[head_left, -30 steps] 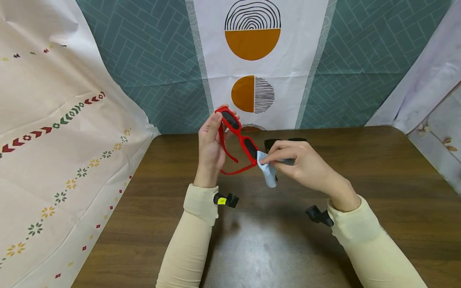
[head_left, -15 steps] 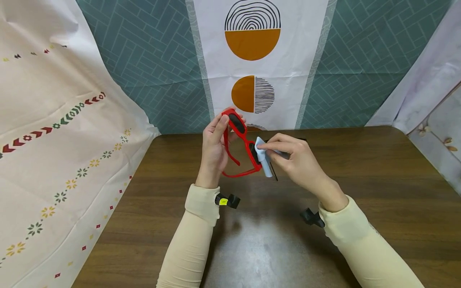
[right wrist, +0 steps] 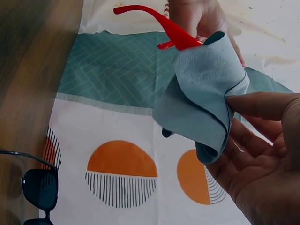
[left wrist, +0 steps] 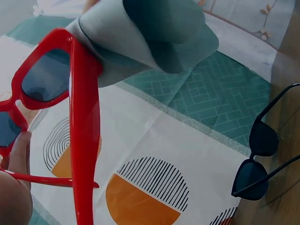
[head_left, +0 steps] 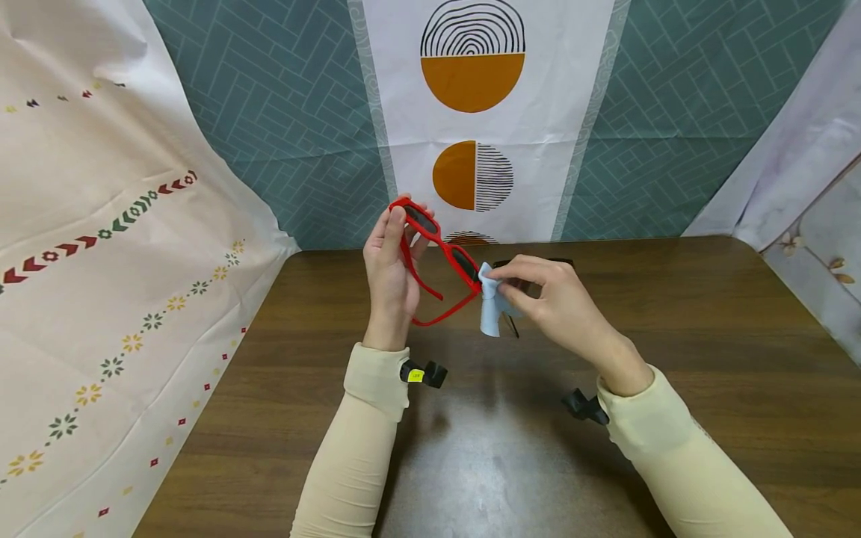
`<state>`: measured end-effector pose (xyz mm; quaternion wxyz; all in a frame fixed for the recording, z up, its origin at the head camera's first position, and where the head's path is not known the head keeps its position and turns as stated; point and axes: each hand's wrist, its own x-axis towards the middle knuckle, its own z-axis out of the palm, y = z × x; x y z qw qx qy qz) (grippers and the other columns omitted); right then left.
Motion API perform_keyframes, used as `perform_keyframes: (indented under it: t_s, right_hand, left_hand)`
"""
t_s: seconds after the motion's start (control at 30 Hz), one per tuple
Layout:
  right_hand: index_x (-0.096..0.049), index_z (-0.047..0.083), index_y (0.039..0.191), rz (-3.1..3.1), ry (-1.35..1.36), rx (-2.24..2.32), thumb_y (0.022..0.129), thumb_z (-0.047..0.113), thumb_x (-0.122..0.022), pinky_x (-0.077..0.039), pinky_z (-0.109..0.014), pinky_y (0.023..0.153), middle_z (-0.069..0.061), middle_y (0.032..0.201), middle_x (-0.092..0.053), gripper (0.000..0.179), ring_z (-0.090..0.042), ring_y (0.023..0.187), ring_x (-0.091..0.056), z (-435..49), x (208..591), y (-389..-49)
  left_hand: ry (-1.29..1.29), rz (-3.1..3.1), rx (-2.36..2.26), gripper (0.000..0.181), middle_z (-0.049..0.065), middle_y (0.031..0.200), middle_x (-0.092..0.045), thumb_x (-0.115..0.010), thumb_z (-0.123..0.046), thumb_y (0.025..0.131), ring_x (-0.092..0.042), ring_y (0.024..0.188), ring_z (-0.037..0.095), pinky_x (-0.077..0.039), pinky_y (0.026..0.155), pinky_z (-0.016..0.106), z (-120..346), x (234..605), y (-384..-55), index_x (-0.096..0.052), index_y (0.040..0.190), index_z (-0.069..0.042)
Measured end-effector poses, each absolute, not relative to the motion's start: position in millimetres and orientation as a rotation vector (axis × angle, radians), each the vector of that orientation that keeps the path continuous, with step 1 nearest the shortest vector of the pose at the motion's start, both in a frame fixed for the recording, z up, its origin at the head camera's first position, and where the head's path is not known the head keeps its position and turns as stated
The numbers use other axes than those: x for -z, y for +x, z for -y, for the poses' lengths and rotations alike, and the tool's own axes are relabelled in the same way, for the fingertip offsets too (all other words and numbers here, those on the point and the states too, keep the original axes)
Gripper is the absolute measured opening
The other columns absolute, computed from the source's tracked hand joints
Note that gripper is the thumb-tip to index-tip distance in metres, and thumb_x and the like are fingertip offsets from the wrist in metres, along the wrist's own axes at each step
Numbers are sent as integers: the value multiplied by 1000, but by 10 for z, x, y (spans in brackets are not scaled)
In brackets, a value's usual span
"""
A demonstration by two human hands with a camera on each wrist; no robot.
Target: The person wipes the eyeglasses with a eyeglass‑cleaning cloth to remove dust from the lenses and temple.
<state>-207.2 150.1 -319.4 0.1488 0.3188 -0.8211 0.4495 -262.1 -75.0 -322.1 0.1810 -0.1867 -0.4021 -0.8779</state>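
Observation:
Raised above the table are red-framed sunglasses with dark lenses, slanting down to the right. My left hand grips them at the upper-left lens end, thumb on the near side. Their temples are unfolded and hang toward me. A light blue cleaning cloth is pinched between thumb and fingers of my right hand. In the left wrist view the cloth overlaps the outer corner by the hinge. From the right wrist, the folded cloth hides most of the frame, leaving a red temple showing.
Black sunglasses rest on the wooden table behind my right hand, partly hidden in the head view. A patterned cloth backdrop hangs at the table's far edge. Cream fabric drapes along the left side.
The cloth moved up and over the lower-right lens, then back to the frame's outer edge. The red sunglasses shifted right, then left again. Both hands keep their holds.

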Motion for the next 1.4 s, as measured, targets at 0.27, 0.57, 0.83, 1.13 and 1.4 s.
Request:
perform_keyframes:
  t_s: [0.27,0.57,0.83,1.13,1.4]
  right_hand:
    - [-77,8,111,2377,825,-1409,96,0,-72,-52,-22,73,-1,102,-75,18,-16,84,-65,-1482,3169,-2068]
    - [-69,4,111,2416,545,-1493,100,6,-67,-54,-25,83,-8,99,-76,11,-22,91,-69,-1492,3198,-2137]
    - [-70,1,117,2481,415,-1590,101,17,-69,-55,-24,77,-14,103,-79,23,-15,74,-75,-1475,3245,-2191]
    - [-74,-2,117,2470,297,-1467,99,15,-71,-54,-18,67,-17,101,-78,25,-23,74,-75,-1486,3276,-2238]
    - [-75,-2,111,2378,143,-1243,99,14,-63,-44,-11,59,-18,96,-78,24,-27,80,-71,-1648,3206,-2243]
  left_hand:
    - [-456,1120,2463,26,11,110,-71,-57,-14,106,-71,105,24,-57,98,38,756,3244,-2626,-67,127,-3]
    - [-355,1063,2440,26,9,107,-70,-61,-11,102,-70,102,24,-55,101,42,690,3254,-2635,-60,126,-1]
    - [-378,1046,2442,29,8,107,-68,-64,-7,99,-69,103,23,-56,101,41,617,3244,-2633,-57,126,0]
    - [-463,1103,2538,20,8,108,-66,-61,-2,98,-70,101,21,-57,100,42,577,3229,-2610,-58,116,-8]
    - [-630,1321,2639,33,12,121,-60,-58,4,98,-62,116,25,-55,100,43,592,3233,-2608,-53,130,-5]
